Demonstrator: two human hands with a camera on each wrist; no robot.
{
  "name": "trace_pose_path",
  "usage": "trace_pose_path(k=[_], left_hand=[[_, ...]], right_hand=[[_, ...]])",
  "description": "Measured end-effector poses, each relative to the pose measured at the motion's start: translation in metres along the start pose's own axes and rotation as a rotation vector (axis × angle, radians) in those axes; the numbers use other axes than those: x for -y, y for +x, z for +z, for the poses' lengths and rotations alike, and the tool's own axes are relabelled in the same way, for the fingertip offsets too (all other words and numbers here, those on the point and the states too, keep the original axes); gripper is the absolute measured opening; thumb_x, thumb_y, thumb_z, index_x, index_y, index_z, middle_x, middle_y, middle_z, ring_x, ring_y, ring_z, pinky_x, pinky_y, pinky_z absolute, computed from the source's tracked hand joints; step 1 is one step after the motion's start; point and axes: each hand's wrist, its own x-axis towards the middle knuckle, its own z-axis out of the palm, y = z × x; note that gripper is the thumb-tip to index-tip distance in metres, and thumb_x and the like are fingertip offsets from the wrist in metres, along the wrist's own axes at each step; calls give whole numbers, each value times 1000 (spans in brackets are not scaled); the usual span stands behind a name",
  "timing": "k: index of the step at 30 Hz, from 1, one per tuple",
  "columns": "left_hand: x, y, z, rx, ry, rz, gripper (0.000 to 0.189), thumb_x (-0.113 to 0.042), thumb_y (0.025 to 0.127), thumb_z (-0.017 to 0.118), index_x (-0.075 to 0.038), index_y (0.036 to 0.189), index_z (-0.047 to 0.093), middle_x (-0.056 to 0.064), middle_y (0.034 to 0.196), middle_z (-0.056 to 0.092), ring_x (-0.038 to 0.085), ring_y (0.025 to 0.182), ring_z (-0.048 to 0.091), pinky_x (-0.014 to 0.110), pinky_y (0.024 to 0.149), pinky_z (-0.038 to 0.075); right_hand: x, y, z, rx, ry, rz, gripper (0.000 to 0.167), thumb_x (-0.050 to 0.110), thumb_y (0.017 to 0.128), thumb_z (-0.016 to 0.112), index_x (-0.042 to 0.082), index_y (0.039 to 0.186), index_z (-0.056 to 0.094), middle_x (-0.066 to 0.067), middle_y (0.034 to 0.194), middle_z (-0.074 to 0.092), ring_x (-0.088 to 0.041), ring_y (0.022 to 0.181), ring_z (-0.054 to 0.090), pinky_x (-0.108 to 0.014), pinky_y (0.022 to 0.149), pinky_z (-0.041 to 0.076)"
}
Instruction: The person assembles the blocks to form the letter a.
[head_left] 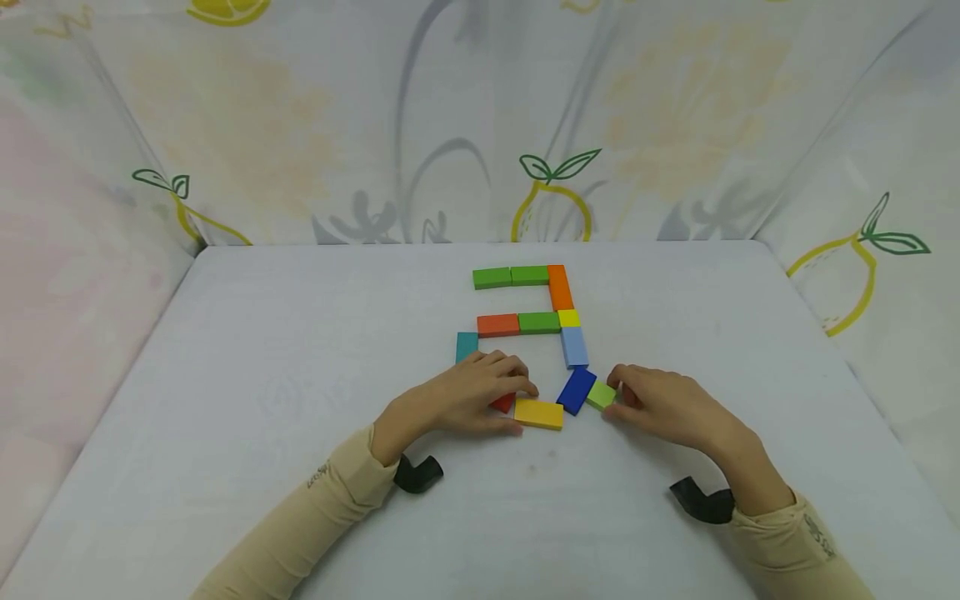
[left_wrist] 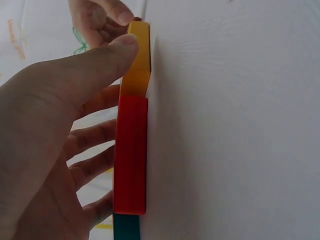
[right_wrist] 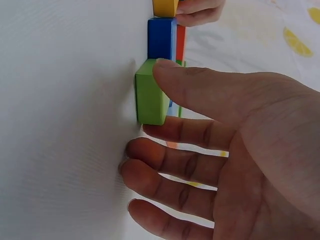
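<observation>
My left hand (head_left: 480, 396) holds the yellow-orange block (head_left: 538, 414) between thumb and index finger, the thumb along its near side. A red block (left_wrist: 131, 155) adjoins it, half hidden by this hand in the head view, followed by a teal block (head_left: 467, 346). With thumb and index finger, my right hand (head_left: 663, 404) pinches a light green block (head_left: 602, 395), its other fingers spread behind. That block sits against the right side of a tilted dark blue block (head_left: 577, 391), which lies close to the right end of the yellow-orange one.
Farther back, two green blocks (head_left: 492, 278) meet an orange block (head_left: 560, 287). Below them lie a red-orange block (head_left: 498, 325), another green block (head_left: 538, 323), a small yellow block (head_left: 568, 317) and a light blue block (head_left: 574, 347). Black wrist mounts (head_left: 418, 474) hang under both sleeves, over the white table (head_left: 262, 358).
</observation>
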Motion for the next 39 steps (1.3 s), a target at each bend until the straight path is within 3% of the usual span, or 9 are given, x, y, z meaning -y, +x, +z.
trace_pose_path(k=[4,12,18,25,29,33,39], left_hand=[[9,-5,-13,-33,-32,-38,44,-46,88,63,-22,125,58,-3,127,51,13,117,47,37,101,39],[40,-37,-56,-215,-82,-151,39,-34,88,66,-17,123,60,0,128,53,17,117,49,42,100,40],[47,-49,-68,-228,-139,-197,40,-40,88,64,-23,124,58,-3,129,53,16,121,47,43,101,38],[43,-42,-61,-215,-153,-166,42,-39,90,63,-19,126,57,-2,127,55,19,118,51,42,100,41],[33,-28,-48,-227,-148,-73,41,-36,90,63,-12,123,59,2,121,61,20,111,56,39,97,44],[17,-13,-29,-204,-88,38,26,-29,90,65,-13,110,64,-3,111,64,14,105,57,33,94,46],[1,-3,-11,-124,-17,90,19,-35,88,66,-22,101,62,-11,103,61,7,101,54,31,98,40]], right_hand=[[-2,-2,-5,26,34,22,34,33,86,68,14,112,57,6,81,56,-7,68,48,-23,60,41],[-14,-10,-16,9,73,1,41,34,88,66,12,120,55,-1,102,62,-16,93,58,-39,82,50],[-22,-13,-17,-27,89,-15,40,34,89,65,13,122,55,-1,106,63,-19,98,60,-42,84,49],[-17,-6,-6,-72,76,-43,38,32,88,67,16,120,54,4,105,62,-13,94,59,-34,79,50],[-7,0,3,-123,48,-84,32,29,86,69,17,112,55,6,101,61,-11,92,59,-31,77,52],[-1,4,11,-169,16,-123,29,22,84,72,15,106,56,6,96,61,-10,88,59,-29,75,52],[2,6,11,-171,6,-129,23,15,82,72,15,99,57,6,91,60,-10,84,57,-28,73,52]])
